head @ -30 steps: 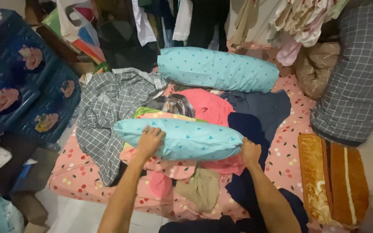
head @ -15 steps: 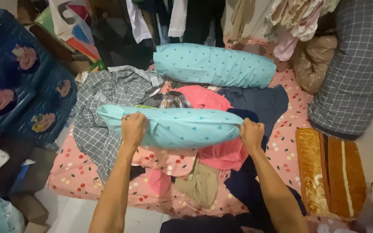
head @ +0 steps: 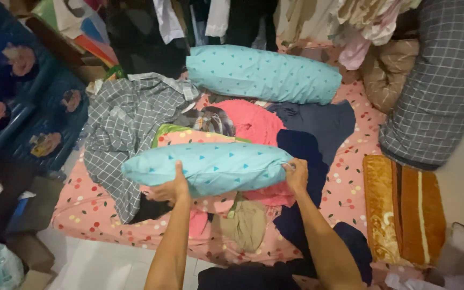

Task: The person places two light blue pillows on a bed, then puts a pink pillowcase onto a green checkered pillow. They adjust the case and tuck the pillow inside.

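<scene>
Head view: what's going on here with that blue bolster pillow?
A person holds a light blue bolster pillow with small triangle marks in both bare hands, above a heap of clothes on a pink spotted mattress. The left hand supports it from below near the middle-left, thumb up against its side; the right hand has a grip on its right end. A second matching bolster lies farther back. A grey checked cloth lies crumpled to the left.
</scene>
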